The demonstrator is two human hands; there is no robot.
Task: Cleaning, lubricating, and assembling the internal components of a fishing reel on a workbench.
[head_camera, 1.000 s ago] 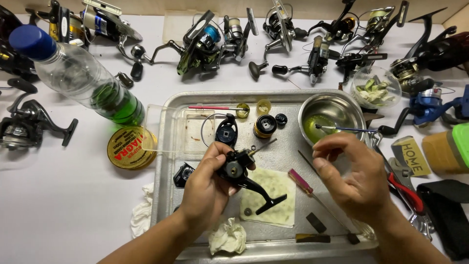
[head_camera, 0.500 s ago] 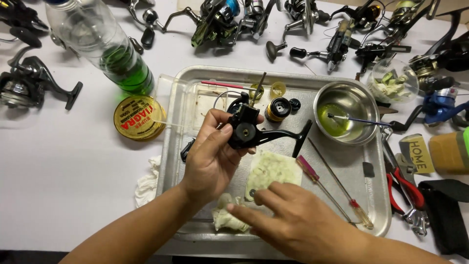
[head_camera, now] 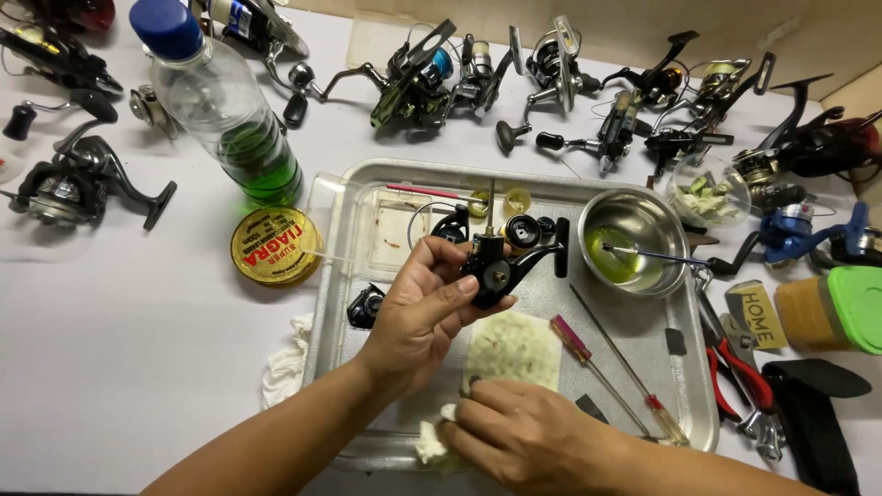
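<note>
Left hand (head_camera: 418, 308) grips the black reel body (head_camera: 496, 262) above the metal tray (head_camera: 694, 404) (mid-tray, raised). Right hand (head_camera: 528, 436) is closed on a white rag (head_camera: 428, 441) at the near rim.

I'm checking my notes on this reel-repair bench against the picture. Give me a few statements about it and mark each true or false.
1. The left hand holds a black reel body above the metal tray. True.
2. The right hand holds a screwdriver. False: it rests on a white rag at the tray's near edge; the red-handled screwdriver lies untouched in the tray.
3. The steel bowl holds greenish liquid. True.
4. The plastic bottle stands inside the tray. False: it is on the table beyond the tray's left corner.
5. The round yellow tin lies left of the tray. True.
</note>
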